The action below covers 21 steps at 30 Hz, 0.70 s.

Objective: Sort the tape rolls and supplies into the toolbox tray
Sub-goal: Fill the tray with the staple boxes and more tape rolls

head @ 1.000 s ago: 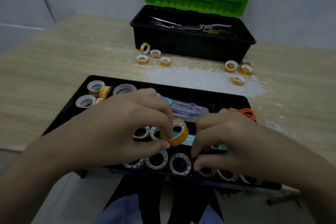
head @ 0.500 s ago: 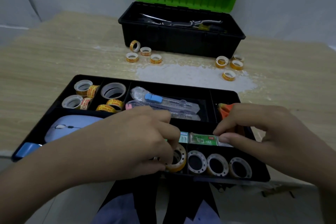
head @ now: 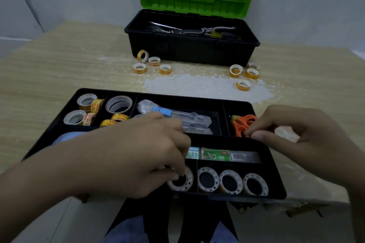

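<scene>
Down low, left hand (head: 138, 156) on tape roll (head: 182, 180) in tray (head: 276, 179).

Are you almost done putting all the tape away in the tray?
Partly. The tray already holds many rolls: three stand in the front right compartment, others sit at the back left. The left hand is setting one more roll down at the front; the right hand hovers by the orange scissors. Eight small rolls still lie on the table, four and four, by the toolbox.
</scene>
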Each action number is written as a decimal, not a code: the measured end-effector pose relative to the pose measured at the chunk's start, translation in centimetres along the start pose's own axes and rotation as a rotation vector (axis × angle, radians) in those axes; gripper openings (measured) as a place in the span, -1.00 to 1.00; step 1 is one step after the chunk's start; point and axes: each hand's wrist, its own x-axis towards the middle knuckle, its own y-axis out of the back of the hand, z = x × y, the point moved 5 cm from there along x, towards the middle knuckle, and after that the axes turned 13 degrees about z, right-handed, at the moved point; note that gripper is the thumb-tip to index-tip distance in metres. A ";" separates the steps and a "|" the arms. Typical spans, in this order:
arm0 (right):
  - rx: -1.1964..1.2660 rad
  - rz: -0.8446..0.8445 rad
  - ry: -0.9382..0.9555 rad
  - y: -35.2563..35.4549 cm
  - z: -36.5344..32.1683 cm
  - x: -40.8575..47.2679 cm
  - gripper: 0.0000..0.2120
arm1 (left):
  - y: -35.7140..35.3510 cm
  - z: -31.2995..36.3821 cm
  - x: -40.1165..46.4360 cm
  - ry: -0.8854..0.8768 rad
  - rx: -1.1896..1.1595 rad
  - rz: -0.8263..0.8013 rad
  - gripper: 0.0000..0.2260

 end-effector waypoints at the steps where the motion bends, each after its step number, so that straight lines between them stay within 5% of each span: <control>1: 0.007 0.032 -0.015 0.3 0.6 0.4 -0.79 | 0.5 -0.5 0.3 0.021 -0.033 0.021 -0.81; 7: -0.159 0.171 -0.125 1.4 8.4 4.8 -0.95 | 1.2 -5.0 5.2 0.150 -0.289 -0.088 -0.81; 13: -0.387 0.069 -0.229 -0.3 15.9 7.8 -0.77 | -0.4 -10.6 12.7 0.224 -0.172 -0.098 -0.85; 21: -0.369 0.168 -0.148 -2.1 17.4 7.1 -0.87 | -5.6 -17.1 19.1 0.331 -0.012 -0.176 -0.69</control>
